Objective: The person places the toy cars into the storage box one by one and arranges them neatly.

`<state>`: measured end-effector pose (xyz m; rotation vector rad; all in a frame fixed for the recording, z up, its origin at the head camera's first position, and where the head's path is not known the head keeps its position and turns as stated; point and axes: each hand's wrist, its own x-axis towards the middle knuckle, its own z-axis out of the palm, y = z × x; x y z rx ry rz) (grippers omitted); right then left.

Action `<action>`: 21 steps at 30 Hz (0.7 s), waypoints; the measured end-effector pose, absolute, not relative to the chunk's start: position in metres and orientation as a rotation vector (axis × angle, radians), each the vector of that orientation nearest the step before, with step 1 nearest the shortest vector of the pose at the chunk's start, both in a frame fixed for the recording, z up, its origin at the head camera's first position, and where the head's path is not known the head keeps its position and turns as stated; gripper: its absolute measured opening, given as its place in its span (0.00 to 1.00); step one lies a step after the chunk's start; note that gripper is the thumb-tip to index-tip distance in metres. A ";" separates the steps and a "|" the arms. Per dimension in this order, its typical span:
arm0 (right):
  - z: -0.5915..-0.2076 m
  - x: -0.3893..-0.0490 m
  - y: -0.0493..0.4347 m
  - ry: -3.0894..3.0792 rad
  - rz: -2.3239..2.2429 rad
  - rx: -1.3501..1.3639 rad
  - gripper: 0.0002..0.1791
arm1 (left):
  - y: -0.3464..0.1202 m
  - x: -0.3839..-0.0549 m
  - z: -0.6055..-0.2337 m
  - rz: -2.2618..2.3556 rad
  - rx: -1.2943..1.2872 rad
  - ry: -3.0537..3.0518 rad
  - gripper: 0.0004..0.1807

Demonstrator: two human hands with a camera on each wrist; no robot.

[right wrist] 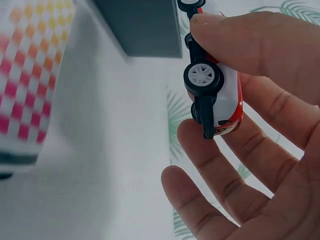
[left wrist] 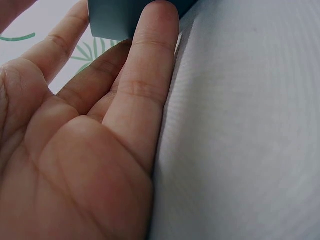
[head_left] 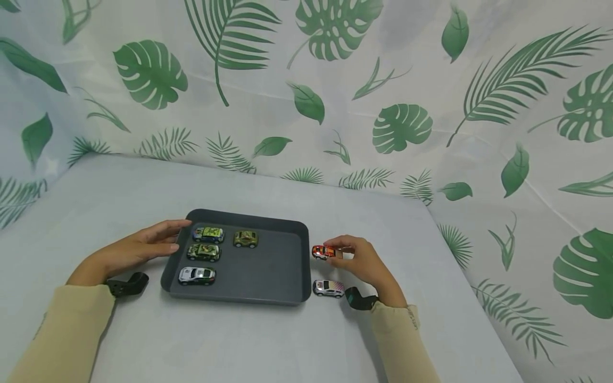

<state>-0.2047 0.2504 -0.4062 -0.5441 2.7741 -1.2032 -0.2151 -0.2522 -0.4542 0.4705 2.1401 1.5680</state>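
Observation:
My right hand (head_left: 359,259) pinches a red and white toy car (head_left: 323,252) between thumb and fingers, just off the tray's right side. In the right wrist view this toy car (right wrist: 215,95) shows its wheels and dark underside, while the lower fingers spread away from it. My left hand (head_left: 136,247) rests at the left edge of the dark grey tray (head_left: 268,297). Its fingers are nearly straight, with a fingertip (left wrist: 159,20) against the tray's outer wall. On the table by the tray's lower right corner stands a silver toy car (head_left: 328,288) with a pink checkered pattern.
Inside the tray, a yellow-blue car (head_left: 208,234), a camouflage car (head_left: 203,252) and a white-green car (head_left: 197,275) form a left column. An olive camouflage car (head_left: 246,239) sits right of the top one. Leaf-printed cloth (head_left: 345,122) hangs behind the white table (head_left: 230,340).

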 end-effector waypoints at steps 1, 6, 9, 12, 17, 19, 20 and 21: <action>-0.406 -0.205 0.249 2.773 -1.207 -0.551 0.17 | -0.252 -0.215 -0.454 1.568 0.472 2.140 0.39; -0.405 -0.204 0.244 2.767 -1.213 -0.609 0.17 | -0.251 -0.216 -0.454 1.570 0.472 2.137 0.39; -0.405 -0.204 0.241 2.759 -1.214 -0.624 0.17 | -0.251 -0.216 -0.453 1.568 0.467 2.139 0.39; -0.406 -0.204 0.238 2.755 -1.206 -0.636 0.17 | -0.251 -0.216 -0.452 1.567 0.463 2.137 0.39; -0.407 -0.203 0.233 2.751 -1.196 -0.657 0.16 | -0.251 -0.215 -0.452 1.570 0.461 2.135 0.39; -0.407 -0.203 0.231 2.754 -1.189 -0.664 0.16 | -0.252 -0.215 -0.452 1.570 0.461 2.136 0.39; -0.406 -0.203 0.230 2.755 -1.186 -0.667 0.16 | -0.252 -0.215 -0.452 1.570 0.463 2.136 0.39; -0.406 -0.202 0.229 2.756 -1.182 -0.672 0.16 | -0.252 -0.215 -0.452 1.570 0.463 2.136 0.39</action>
